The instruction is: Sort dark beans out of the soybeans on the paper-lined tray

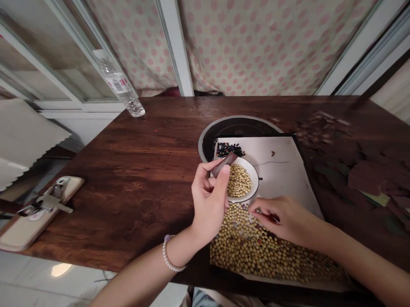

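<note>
Left hand clenched, right hand low
I see the left pinching a dark strip, I think, above a white bowl; right fingertips touch loose soybeans, grip unclear.

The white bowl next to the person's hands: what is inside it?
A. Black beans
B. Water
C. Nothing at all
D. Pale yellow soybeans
D. The white bowl holds a heap of small, round, pale yellow soybeans.
</note>
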The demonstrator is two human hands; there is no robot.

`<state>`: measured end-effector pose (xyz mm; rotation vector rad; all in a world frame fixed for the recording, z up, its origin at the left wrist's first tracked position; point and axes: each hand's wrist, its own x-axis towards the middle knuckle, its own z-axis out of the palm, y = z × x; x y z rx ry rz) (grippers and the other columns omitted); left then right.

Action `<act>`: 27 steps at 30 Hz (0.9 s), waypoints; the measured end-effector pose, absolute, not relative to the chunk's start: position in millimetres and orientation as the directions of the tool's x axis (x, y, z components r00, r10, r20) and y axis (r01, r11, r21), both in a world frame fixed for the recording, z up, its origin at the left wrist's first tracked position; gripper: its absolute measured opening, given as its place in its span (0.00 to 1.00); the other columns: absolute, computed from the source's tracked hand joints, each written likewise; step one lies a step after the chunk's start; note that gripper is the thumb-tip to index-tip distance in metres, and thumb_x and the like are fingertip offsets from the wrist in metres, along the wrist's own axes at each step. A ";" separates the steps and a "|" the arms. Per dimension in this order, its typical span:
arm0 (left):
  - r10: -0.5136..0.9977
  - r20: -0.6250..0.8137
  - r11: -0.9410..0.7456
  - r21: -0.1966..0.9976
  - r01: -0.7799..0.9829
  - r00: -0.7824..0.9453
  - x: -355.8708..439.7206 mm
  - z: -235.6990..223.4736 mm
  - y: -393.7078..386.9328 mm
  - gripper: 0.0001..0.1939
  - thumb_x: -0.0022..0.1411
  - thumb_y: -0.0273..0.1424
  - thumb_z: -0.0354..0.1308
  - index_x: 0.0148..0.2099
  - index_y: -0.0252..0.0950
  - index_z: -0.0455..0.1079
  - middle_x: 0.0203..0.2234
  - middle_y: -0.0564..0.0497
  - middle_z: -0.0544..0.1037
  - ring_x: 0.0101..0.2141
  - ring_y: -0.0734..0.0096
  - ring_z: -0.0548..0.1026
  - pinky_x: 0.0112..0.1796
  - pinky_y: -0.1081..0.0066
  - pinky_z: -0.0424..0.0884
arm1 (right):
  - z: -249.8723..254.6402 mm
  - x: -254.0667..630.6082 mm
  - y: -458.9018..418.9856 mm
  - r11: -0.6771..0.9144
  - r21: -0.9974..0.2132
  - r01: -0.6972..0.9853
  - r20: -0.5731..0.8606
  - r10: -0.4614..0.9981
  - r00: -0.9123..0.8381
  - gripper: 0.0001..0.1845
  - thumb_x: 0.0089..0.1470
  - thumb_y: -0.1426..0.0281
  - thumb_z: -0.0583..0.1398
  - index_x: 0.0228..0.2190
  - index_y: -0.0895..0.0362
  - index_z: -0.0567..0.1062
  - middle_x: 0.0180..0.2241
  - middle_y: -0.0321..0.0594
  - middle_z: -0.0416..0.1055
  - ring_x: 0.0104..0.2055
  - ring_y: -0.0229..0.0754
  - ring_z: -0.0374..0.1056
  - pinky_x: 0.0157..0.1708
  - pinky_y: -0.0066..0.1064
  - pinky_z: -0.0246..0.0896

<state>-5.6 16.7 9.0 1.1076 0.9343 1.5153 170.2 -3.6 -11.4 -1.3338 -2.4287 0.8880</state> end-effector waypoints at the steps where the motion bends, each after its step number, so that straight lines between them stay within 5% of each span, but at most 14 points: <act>1: 0.980 0.182 -0.197 0.941 -0.275 -0.079 -5.3 9.0 16.6 0.07 0.60 0.33 0.56 0.40 0.36 0.65 0.07 0.65 0.57 0.08 0.88 0.52 0.11 0.85 0.47 | -11.1 169.9 -3.4 0.400 -0.613 0.681 -0.086 0.823 -0.561 0.07 0.55 0.71 0.53 0.32 0.54 0.71 0.17 0.30 0.61 0.19 0.31 0.54 0.21 0.24 0.44; 7: 0.986 0.157 -0.167 0.948 -0.271 -0.059 -4.5 9.3 16.6 0.08 0.59 0.33 0.57 0.39 0.36 0.64 0.08 0.65 0.56 0.09 0.88 0.51 0.10 0.85 0.46 | -11.4 168.3 -4.6 0.425 -0.623 0.657 -0.088 0.796 -0.599 0.05 0.52 0.73 0.55 0.29 0.55 0.71 0.18 0.30 0.62 0.19 0.30 0.53 0.21 0.25 0.44; 12: 0.988 0.151 -0.150 0.965 -0.215 -0.010 -2.5 15.2 13.7 0.07 0.59 0.32 0.57 0.38 0.35 0.65 0.10 0.64 0.59 0.10 0.88 0.51 0.12 0.84 0.48 | -5.7 164.3 -9.0 0.360 -0.779 0.514 -0.076 0.758 -0.647 0.05 0.52 0.71 0.57 0.28 0.55 0.73 0.24 0.32 0.70 0.23 0.31 0.60 0.24 0.23 0.52; 20: 0.894 0.324 -0.409 0.873 0.266 0.311 -4.6 10.0 4.9 0.09 0.55 0.29 0.59 0.41 0.37 0.68 0.15 0.59 0.64 0.18 0.80 0.62 0.20 0.79 0.59 | 0.6 176.2 -0.2 0.043 -0.998 0.051 0.026 0.953 -0.301 0.25 0.61 0.56 0.42 0.26 0.57 0.70 0.17 0.32 0.63 0.16 0.30 0.53 0.17 0.25 0.47; 24: 0.834 0.359 -0.519 0.769 0.374 0.420 -7.6 6.5 4.3 0.11 0.57 0.30 0.58 0.43 0.39 0.68 0.16 0.59 0.64 0.17 0.80 0.62 0.20 0.78 0.62 | 5.1 176.6 7.2 0.027 -0.995 0.098 -0.002 0.958 -0.285 0.17 0.54 0.59 0.55 0.22 0.58 0.69 0.15 0.30 0.59 0.16 0.30 0.55 0.18 0.24 0.51; 27: 0.817 0.454 -0.567 0.746 0.349 0.357 -9.8 6.9 5.2 0.31 0.53 0.30 0.62 0.57 0.41 0.54 0.30 0.53 0.74 0.26 0.74 0.71 0.27 0.74 0.70 | 5.3 182.1 16.2 0.083 -0.969 0.231 0.029 0.973 -0.230 0.16 0.54 0.60 0.55 0.22 0.58 0.69 0.16 0.30 0.60 0.17 0.31 0.55 0.18 0.24 0.49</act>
